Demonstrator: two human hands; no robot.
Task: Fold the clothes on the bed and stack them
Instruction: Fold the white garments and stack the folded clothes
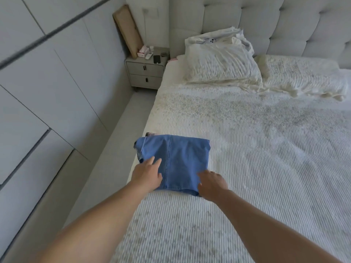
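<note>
One view only, from the head camera. Both hands rest flat on a folded blue denim garment (176, 160) lying near the left edge of the bed (266, 149). The left hand (147, 175) lies on the garment's near-left part, fingers spread and released, gripping nothing. The right hand (212, 184) lies on the near-right corner, fingers likewise extended and loose, pressing down and not pinching.

Handling, as a judgement: denim is moderately heavy and fairly stiff for cloth, so the fold should hold its shape, yet it will sag if lifted by one corner. Best hold: slide both hands under opposite sides and carry it flat. A sliver of another fabric (151, 134) shows at the far-left corner; whether it lies underneath the denim cannot be told.

Edges and room: the garment's left side is close to the mattress edge, with floor (117, 130) below, so any push leftward risks a drop. Open bedcover extends far to the right and ahead. A pillow (220, 63) and rumpled bedding (303, 80) lie well apart, near the headboard (284, 25).
</note>
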